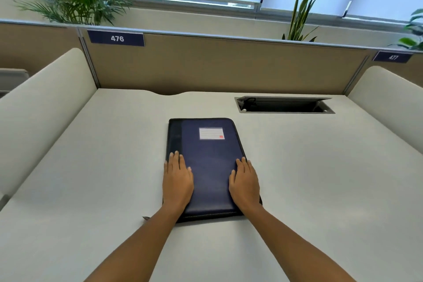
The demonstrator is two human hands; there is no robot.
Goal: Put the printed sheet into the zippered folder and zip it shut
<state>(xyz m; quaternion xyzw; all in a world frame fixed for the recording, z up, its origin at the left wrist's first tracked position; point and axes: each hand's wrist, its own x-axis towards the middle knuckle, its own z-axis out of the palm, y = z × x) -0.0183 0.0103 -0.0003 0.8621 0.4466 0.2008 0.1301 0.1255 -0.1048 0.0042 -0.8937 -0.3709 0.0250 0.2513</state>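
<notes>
While the left hand [178, 181] and right hand [244, 182] lay flat, fingers straight, gripping nothing, on the closed zippered folder [209, 158] at frame centre, the printed sheet was unseen; any unzipped stretch could have let it slip out.

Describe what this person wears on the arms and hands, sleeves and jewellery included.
The left hand and right hand are bare: no gloves, no rings on the fingers. The left forearm and right forearm are uncovered down to the picture's lower edge; no sleeve, watch or bracelet shows.
</notes>
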